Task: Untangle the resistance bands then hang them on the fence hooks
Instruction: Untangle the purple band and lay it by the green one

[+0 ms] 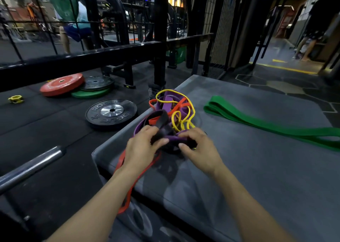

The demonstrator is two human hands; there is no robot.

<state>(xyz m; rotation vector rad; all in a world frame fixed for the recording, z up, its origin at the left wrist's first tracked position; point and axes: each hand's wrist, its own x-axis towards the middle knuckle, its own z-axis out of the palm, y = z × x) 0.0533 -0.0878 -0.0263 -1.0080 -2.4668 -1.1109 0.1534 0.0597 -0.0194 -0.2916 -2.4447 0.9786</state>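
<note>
The grey platform [257, 168] carries the whole load: the green band [257, 121], already free, lies well to the right of the grip with its long axis running away rightward. The tangle [173, 111] of purple, yellow, orange and black bands extends directly forward of both hands. The left hand [141, 149] pinches the black band [160, 123] and the right hand [198, 147] grips the purple band [173, 138], both equally near; separation probably requires pulling these apart sideways.

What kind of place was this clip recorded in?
Almost certainly a gym. Weight plates lie on the dark floor beside a steel barbell, and a tangle of resistance bands sits on a grey padded platform, with a black wire fence behind.
</note>
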